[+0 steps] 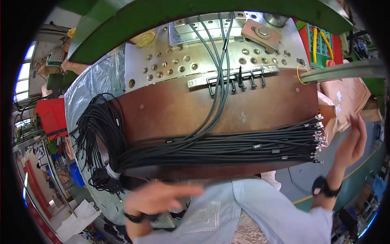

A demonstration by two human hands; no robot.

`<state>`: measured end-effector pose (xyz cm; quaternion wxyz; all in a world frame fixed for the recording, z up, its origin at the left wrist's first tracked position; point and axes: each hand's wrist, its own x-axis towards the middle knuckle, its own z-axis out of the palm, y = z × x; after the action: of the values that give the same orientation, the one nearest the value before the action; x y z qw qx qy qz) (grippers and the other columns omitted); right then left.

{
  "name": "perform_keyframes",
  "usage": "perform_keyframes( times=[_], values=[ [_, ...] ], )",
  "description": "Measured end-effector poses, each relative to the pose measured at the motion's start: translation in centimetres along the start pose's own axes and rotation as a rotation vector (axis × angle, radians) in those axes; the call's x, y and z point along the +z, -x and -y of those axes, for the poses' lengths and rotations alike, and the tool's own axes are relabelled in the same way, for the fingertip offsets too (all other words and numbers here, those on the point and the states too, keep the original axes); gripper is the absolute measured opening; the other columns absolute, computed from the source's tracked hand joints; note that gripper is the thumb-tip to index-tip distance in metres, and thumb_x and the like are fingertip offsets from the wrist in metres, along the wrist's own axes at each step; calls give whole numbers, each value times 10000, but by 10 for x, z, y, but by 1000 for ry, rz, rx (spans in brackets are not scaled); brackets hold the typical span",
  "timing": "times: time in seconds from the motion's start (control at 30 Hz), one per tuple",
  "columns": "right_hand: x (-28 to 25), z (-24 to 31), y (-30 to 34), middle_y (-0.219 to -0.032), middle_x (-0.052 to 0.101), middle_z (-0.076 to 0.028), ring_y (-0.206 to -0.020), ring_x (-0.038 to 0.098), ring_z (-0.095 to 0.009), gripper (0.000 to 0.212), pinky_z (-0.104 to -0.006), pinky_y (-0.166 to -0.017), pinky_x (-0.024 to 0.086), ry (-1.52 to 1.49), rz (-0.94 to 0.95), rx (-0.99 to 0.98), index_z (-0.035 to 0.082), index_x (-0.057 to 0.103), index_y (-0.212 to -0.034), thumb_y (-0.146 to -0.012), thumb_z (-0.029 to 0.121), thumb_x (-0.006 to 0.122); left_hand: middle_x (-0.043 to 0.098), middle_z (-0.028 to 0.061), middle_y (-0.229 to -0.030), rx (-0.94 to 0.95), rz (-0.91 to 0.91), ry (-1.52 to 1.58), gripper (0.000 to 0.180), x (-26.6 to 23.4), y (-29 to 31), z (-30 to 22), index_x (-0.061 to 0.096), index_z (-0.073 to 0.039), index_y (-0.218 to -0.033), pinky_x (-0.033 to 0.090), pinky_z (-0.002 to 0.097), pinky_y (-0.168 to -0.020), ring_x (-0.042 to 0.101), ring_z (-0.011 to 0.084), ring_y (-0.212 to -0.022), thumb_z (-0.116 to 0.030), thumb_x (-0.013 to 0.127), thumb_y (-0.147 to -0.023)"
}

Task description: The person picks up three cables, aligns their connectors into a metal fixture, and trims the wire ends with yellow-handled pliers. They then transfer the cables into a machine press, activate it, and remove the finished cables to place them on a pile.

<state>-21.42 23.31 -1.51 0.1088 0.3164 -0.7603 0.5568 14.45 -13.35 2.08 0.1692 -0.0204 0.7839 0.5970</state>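
Note:
A thick bundle of black cables (211, 151) lies across the brown board (170, 105), with small metal terminals (319, 140) at its right ends. Its left part bends round into a hanging loop (97, 126), gathered by a pale tie (112, 171). Several cables (221, 73) rise from the bundle to the metal mould block (207, 28). My left hand (158, 197), blurred, is below the bundle with fingers stretched to the right and nothing seen in it. My right hand (352, 144) is raised right of the terminals, fingers extended, holding nothing visible.
A black comb-shaped plastic piece (235, 82) sits by a metal bar (195, 83) on the board. A perforated steel plate (170, 61) lies behind. Green machine frame (203, 10) arches overhead. A grey arm (345, 72) juts in from the right, near brown paper bags (349, 95).

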Motion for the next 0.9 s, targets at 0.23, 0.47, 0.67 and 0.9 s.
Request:
perform_keyframes(
  times=[0.23, 0.47, 0.67, 0.9],
  values=[
    [-4, -77, 213, -1315, 459, -127, -1177, 441, -216, 483, -347, -1014, 341, 339, 466, 508, -1, 379, -1339, -892, 121, 516, 589, 178, -1072, -861, -1001, 418, 228, 178, 36, 151, 569, 30, -1064, 416, 352, -891, 544, 285, -986, -36, 526, -850],
    [18, -68, 199, -1289, 484, -182, -1186, 449, -283, 418, -382, -1002, 346, 355, 554, 598, -12, 471, -1257, -866, 115, 549, 589, 72, -736, -701, -956, -70, 92, 177, 36, 157, 574, -22, -800, 410, 291, -470, 552, 155, -603, -90, 559, -860],
    [21, -76, 196, -1153, 570, -200, -1095, 507, -358, 333, -411, -948, 389, 509, 564, 306, -12, 566, -1132, -807, 63, 564, 625, 130, -828, -510, -1080, 182, 108, 161, 17, 129, 596, 21, -871, 458, 355, -661, 575, 227, -715, -67, 537, -851],
    [28, -68, 179, -1136, 579, -190, -1082, 506, -361, 325, -427, -969, 368, 427, 558, 255, -14, 562, -1127, -806, 27, 535, 587, 210, -1069, -535, -880, -236, 231, 152, 16, 119, 587, -8, -1047, 455, 388, -838, 561, 356, -964, -139, 544, -862]
  ],
)
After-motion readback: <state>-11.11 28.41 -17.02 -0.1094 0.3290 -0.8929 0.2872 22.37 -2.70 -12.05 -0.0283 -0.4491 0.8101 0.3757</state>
